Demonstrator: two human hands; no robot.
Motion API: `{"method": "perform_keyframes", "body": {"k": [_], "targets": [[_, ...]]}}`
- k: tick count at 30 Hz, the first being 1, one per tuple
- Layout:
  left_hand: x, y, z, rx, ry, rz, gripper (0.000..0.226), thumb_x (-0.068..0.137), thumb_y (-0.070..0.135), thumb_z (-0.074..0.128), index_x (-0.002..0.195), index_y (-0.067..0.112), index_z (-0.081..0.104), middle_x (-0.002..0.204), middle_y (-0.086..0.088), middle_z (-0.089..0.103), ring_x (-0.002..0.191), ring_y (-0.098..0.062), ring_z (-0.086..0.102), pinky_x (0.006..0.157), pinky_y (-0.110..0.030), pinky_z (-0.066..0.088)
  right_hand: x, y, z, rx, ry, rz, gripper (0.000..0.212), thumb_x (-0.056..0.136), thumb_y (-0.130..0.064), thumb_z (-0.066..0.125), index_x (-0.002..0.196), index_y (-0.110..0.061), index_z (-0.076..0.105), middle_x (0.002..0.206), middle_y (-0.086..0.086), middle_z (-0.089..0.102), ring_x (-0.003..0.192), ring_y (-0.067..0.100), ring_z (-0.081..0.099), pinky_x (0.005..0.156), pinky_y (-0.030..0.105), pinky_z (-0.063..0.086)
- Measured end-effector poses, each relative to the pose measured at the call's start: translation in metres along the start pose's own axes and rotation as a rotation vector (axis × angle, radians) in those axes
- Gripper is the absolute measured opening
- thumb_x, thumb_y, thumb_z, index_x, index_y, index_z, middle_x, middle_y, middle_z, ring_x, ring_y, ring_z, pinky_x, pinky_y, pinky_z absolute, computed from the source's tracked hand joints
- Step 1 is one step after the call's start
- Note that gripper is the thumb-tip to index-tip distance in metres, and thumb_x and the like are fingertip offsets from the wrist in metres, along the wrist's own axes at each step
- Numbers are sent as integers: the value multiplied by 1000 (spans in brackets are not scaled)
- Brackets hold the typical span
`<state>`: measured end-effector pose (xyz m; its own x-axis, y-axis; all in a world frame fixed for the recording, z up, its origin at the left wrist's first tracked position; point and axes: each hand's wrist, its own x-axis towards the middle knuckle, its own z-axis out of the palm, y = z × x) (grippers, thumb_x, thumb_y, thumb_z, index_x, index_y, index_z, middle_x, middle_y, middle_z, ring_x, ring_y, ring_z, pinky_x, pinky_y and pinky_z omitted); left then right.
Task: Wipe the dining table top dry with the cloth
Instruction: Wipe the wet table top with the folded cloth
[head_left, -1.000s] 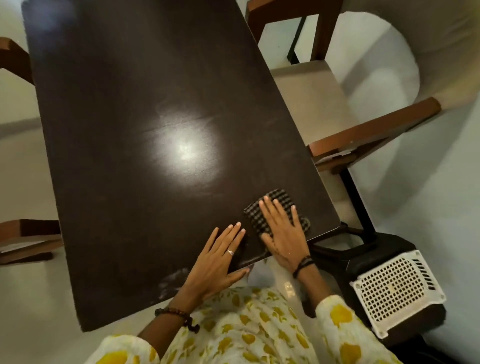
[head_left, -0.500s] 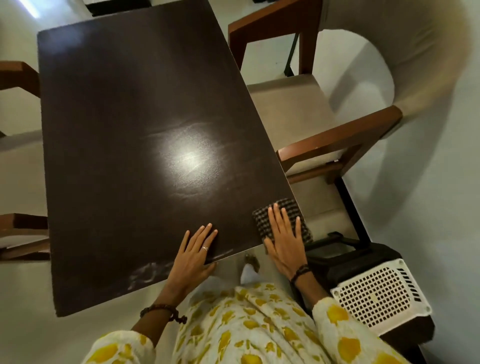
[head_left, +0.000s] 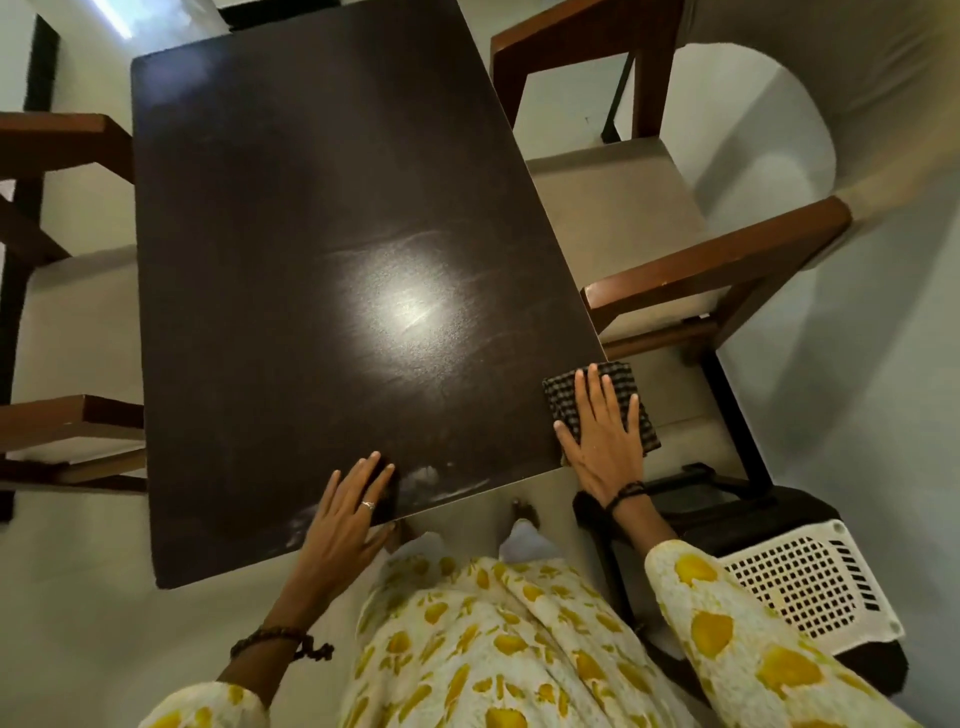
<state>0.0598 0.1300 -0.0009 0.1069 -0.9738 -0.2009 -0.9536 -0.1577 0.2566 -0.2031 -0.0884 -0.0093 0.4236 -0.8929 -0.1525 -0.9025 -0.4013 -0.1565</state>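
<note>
Fingers (head_left: 597, 395) of the right hand (head_left: 602, 447) lie flat, pressing the checked cloth (head_left: 618, 379), which has slid right to the near-right corner of the surface (head_left: 311, 208), partly overhanging. Left hand (head_left: 348, 514) rests flat, open. A wet smear (head_left: 431, 475) remains near the edge.

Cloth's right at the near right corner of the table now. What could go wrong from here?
1. The checked cloth already hangs past the table corner, with the right hand flat on it. One more outward push could drop it to the floor.
2. Pale streaks show by the near edge beside the left hand. They may be leftover moisture and could get skipped.
</note>
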Motion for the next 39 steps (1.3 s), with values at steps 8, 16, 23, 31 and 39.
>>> {"method": "perform_keyframes", "body": {"k": [8, 16, 23, 31, 39], "targets": [[-49, -57, -24, -23, -107, -146, 71, 90, 61, 11, 147, 19, 12, 150, -9, 22, 142, -9, -4, 115, -33, -1, -29, -92, 14, 0, -3, 69, 80, 73, -31, 75, 141, -8, 41, 144, 17, 43, 130, 33, 45, 105, 50, 34], [-70, -109, -28, -44, -128, -140, 77, 88, 66, 21, 146, 16, 19, 151, -7, 21, 141, -6, -5, 114, -33, 1, -91, -265, 47, 76, -119, -275, 69, 80, -42, 43, 142, -15, 27, 147, 6, 41, 136, 22, 34, 113, 42, 7], [-85, -155, -30, 16, -127, -87, 86, 81, 73, 30, 144, 15, 23, 150, -12, 25, 138, -24, 15, 115, -38, 4, -73, -212, 46, 2, -15, -133, 64, 85, -40, 32, 144, -15, 33, 149, 6, 39, 136, 22, 37, 111, 50, 20], [-89, -170, -34, -18, -159, -146, 95, 73, 83, 25, 139, 15, 36, 144, -16, 36, 132, -41, 27, 102, -50, 24, -78, -187, 38, 120, 28, 420, 69, 91, -43, 15, 147, -3, 25, 153, 18, 26, 140, 35, 26, 111, 55, 18], [-91, -181, -36, -61, -161, -104, 95, 72, 84, 25, 140, 18, 35, 145, -15, 35, 133, -38, 27, 103, -51, 25, -135, -326, 63, 87, -67, 38, 65, 82, -38, 35, 140, -9, 32, 144, 13, 45, 133, 24, 31, 113, 44, 6]]}}
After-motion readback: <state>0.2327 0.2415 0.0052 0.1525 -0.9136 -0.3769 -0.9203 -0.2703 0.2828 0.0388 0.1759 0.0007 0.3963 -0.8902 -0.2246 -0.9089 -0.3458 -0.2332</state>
